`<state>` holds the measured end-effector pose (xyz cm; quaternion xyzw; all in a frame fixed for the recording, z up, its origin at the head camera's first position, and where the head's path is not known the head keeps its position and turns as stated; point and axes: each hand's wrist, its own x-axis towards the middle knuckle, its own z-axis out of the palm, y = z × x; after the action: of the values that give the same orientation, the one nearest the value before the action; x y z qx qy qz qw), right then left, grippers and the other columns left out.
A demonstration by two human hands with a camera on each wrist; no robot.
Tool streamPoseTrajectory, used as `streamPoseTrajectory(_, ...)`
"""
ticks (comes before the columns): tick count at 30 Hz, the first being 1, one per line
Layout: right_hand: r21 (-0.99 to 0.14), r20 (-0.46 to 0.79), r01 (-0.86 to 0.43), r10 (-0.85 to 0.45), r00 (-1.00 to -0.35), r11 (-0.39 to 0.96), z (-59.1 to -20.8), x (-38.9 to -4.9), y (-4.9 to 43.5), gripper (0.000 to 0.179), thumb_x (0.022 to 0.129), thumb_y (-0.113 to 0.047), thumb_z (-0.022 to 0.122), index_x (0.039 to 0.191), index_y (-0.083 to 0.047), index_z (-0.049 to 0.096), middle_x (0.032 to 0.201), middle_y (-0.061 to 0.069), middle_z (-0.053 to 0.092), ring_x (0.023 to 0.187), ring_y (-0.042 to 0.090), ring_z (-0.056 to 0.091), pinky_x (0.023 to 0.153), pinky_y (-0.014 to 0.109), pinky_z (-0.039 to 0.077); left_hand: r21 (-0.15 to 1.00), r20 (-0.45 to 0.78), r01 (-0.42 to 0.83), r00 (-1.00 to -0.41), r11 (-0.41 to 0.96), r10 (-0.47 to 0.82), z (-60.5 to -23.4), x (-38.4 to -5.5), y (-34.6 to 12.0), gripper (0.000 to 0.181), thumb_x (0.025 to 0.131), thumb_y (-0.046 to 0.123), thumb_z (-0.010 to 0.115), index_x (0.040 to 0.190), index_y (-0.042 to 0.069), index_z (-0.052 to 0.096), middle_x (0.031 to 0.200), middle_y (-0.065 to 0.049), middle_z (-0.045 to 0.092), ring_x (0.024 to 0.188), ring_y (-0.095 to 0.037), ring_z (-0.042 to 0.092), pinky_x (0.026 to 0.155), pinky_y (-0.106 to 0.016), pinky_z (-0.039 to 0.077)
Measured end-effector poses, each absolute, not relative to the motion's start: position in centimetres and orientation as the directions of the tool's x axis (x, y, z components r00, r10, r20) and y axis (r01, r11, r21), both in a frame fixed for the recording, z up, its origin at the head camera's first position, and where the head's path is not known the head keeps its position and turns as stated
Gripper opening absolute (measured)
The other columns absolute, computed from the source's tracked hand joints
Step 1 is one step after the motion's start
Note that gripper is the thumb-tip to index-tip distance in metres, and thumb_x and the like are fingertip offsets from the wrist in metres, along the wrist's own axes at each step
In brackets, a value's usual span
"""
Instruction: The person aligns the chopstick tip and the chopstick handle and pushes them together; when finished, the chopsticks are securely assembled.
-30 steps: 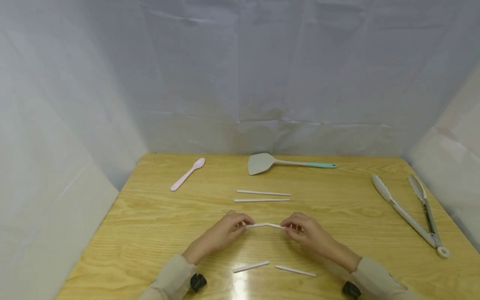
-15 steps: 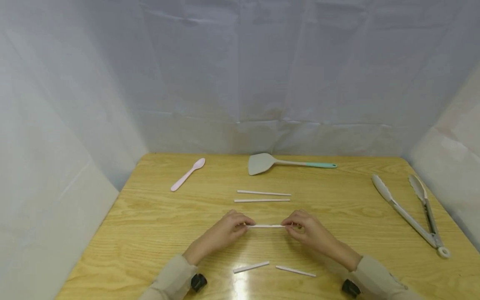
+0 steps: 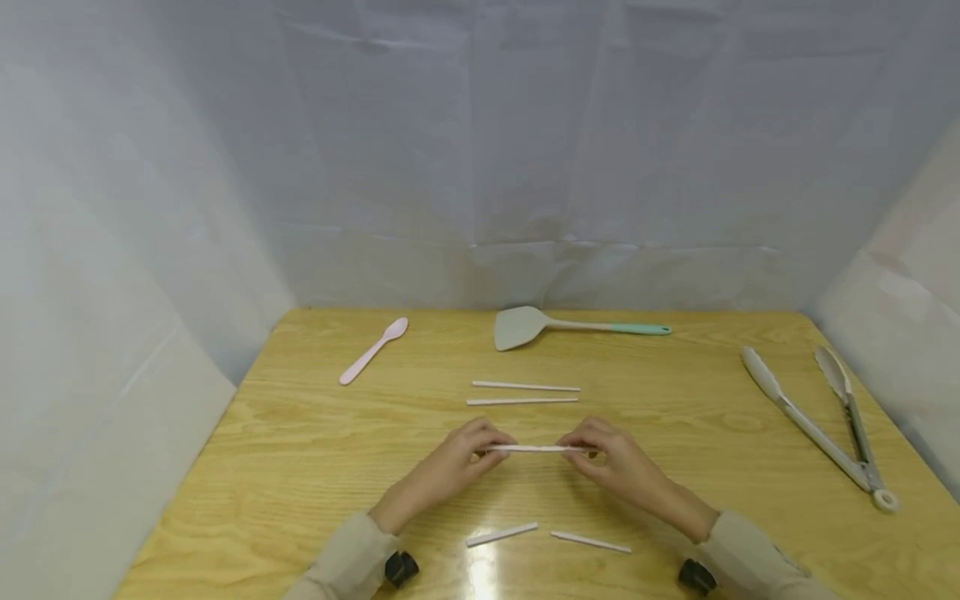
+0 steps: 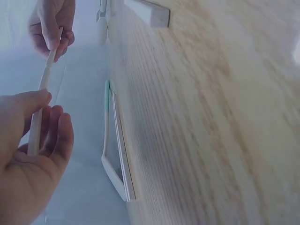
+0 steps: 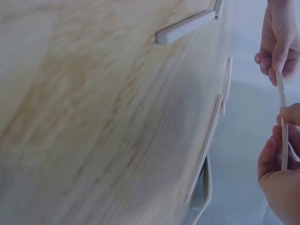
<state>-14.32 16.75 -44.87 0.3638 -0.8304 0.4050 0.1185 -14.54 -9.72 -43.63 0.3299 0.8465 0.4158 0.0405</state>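
In the head view, my left hand (image 3: pixel 456 460) and right hand (image 3: pixel 621 462) each pinch one end of a thin white chopstick (image 3: pixel 531 448), holding it level above the table. A joint shows partway along this chopstick (image 4: pixel 45 78) in the left wrist view, and its two parts line up straight there. Thumb and fingers cover both ends in the head view. Nearer the front lie two short white chopstick pieces, a left one (image 3: pixel 502 535) and a right one (image 3: pixel 590 542). Beyond the hands, an upper chopstick (image 3: pixel 525 386) and a lower chopstick (image 3: pixel 522 402) lie side by side.
A pink spoon (image 3: pixel 375 350) lies at the back left of the wooden table (image 3: pixel 300 467). Along the back edge is a grey spatula (image 3: pixel 521 327) with a teal handle end. Spread tongs (image 3: pixel 825 442) lie at the right. White sheeting (image 3: pixel 525 150) encloses the back and sides.
One second ago the held chopstick was bent at its middle; half a second ago it was straight, as now. The hands have since come slightly closer together.
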Motion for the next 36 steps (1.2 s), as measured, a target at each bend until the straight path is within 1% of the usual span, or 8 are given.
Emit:
streamPoseTrajectory(5, -0.598, 0.485, -0.685, -0.494, -0.722, 0.416, -44.5, -14.3, 16.5, 0.012, 0.083, 0.000, 0.070, 0.094, -0.003, 0.071, 0.086, -0.001, 0.061, 0.075, 0.005, 0.056, 0.060, 0.019, 0.049, 0.757, 0.180, 0.477, -0.809, 0.446, 0.559, -43.2, -14.4, -9.3, 0.022, 0.095, 0.016, 0.057, 0.110, 0.003, 0.068, 0.094, -0.002, 0.056, 0.087, -0.014, 0.060, 0.077, -0.024, 0.052)
streamPoseTrajectory(9, -0.588, 0.498, -0.695, -0.492, -0.715, 0.415, -44.4, -14.3, 16.4, 0.012, 0.082, 0.001, 0.070, 0.093, -0.002, 0.071, 0.086, -0.001, 0.060, 0.075, 0.005, 0.057, 0.060, 0.019, 0.049, 0.760, 0.199, 0.477, -0.817, 0.441, 0.541, -43.1, -14.3, -9.1, 0.021, 0.094, 0.014, 0.058, 0.108, 0.002, 0.068, 0.094, -0.003, 0.057, 0.090, -0.020, 0.063, 0.079, -0.025, 0.053)
streamPoseTrajectory(12, -0.578, 0.515, -0.707, -0.490, -0.703, 0.407, -44.5, -14.4, 16.3, 0.012, 0.081, 0.002, 0.071, 0.092, -0.002, 0.071, 0.085, -0.001, 0.060, 0.074, 0.004, 0.057, 0.060, 0.020, 0.050, 0.757, 0.229, 0.499, -0.808, 0.423, 0.542, -43.1, -14.3, -9.0, 0.019, 0.093, 0.012, 0.059, 0.107, 0.001, 0.068, 0.095, -0.005, 0.058, 0.091, -0.022, 0.065, 0.079, -0.024, 0.053)
streamPoseTrajectory(17, -0.571, 0.532, -0.716, -0.484, -0.695, 0.401, -44.4, -14.4, 16.3, 0.012, 0.080, 0.003, 0.072, 0.091, -0.002, 0.071, 0.084, -0.001, 0.060, 0.073, 0.003, 0.056, 0.060, 0.019, 0.050, 0.740, 0.292, 0.548, -0.784, 0.390, 0.549, -43.2, -14.3, -9.0, 0.018, 0.092, 0.008, 0.061, 0.105, -0.002, 0.068, 0.095, -0.008, 0.059, 0.089, -0.023, 0.065, 0.078, -0.023, 0.054)
streamPoseTrajectory(23, -0.569, 0.574, -0.731, -0.455, -0.681, 0.377, -44.2, -14.3, 16.4, 0.015, 0.077, 0.006, 0.072, 0.090, -0.002, 0.071, 0.082, 0.000, 0.061, 0.070, 0.003, 0.054, 0.058, 0.019, 0.049, 0.708, 0.370, 0.608, -0.753, 0.360, 0.544, -43.3, -14.3, -8.8, 0.017, 0.090, 0.008, 0.062, 0.103, -0.002, 0.069, 0.092, -0.007, 0.060, 0.084, -0.019, 0.063, 0.073, -0.022, 0.053)
streamPoseTrajectory(26, -0.565, 0.595, -0.743, -0.446, -0.669, 0.360, -44.1, -14.2, 16.4, 0.016, 0.076, 0.007, 0.073, 0.089, -0.002, 0.071, 0.081, 0.001, 0.062, 0.068, 0.005, 0.054, 0.057, 0.019, 0.049, 0.694, 0.391, 0.627, -0.742, 0.355, 0.545, -43.4, -14.3, -8.7, 0.017, 0.090, 0.008, 0.062, 0.103, -0.002, 0.069, 0.091, -0.006, 0.059, 0.083, -0.016, 0.061, 0.071, -0.022, 0.052)
streamPoseTrajectory(32, -0.561, 0.623, -0.760, -0.438, -0.648, 0.327, -44.3, -14.0, 16.0, 0.017, 0.073, 0.008, 0.075, 0.088, 0.000, 0.071, 0.079, 0.004, 0.062, 0.066, 0.008, 0.055, 0.055, 0.019, 0.048, 0.671, 0.420, 0.652, -0.726, 0.352, 0.544, -43.9, -14.2, -8.7, 0.016, 0.090, 0.007, 0.063, 0.102, -0.002, 0.070, 0.091, -0.006, 0.058, 0.081, -0.015, 0.060, 0.070, -0.021, 0.052)
streamPoseTrajectory(36, -0.568, 0.620, -0.756, -0.435, -0.652, 0.324, -44.5, -13.9, 15.9, 0.016, 0.074, 0.008, 0.074, 0.088, 0.000, 0.071, 0.079, 0.004, 0.062, 0.066, 0.007, 0.055, 0.055, 0.019, 0.048, 0.672, 0.423, 0.648, -0.733, 0.357, 0.533, -44.1, -14.0, -8.7, 0.016, 0.089, 0.007, 0.063, 0.100, -0.002, 0.070, 0.090, -0.006, 0.059, 0.079, -0.015, 0.061, 0.068, -0.020, 0.052)
